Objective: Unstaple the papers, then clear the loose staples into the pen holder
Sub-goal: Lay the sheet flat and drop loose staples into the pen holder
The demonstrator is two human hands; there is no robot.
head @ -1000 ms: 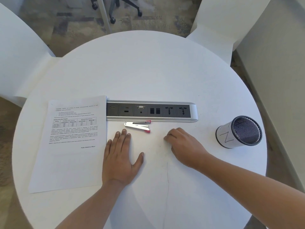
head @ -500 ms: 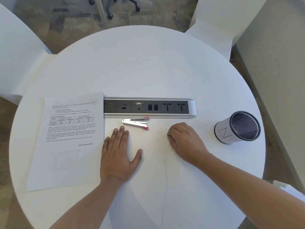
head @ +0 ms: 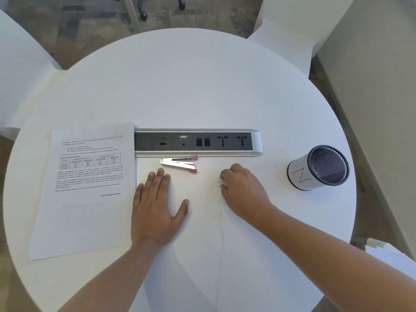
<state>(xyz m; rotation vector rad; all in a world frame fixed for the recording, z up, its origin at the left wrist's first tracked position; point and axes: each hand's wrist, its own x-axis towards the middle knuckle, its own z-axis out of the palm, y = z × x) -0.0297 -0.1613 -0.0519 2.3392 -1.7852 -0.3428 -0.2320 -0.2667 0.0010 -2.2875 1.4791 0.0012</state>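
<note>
Papers lie at frame left, the staple remover down at centre: staple clearing seems in hand. Right hand curls on the table, any staple too small to tell; left hand lies flat, holding nothing. Next: a careful carry to the pen holder, right

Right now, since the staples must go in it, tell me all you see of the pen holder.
The pen holder is a round cup of dark wire mesh with a dark rim, its outside wrapped in white paper bearing a hand-drawn N. It seems to stand upright on the right side of the white table, past the power strip's end. Neither hand touches it; the right hand is the nearer.
</note>
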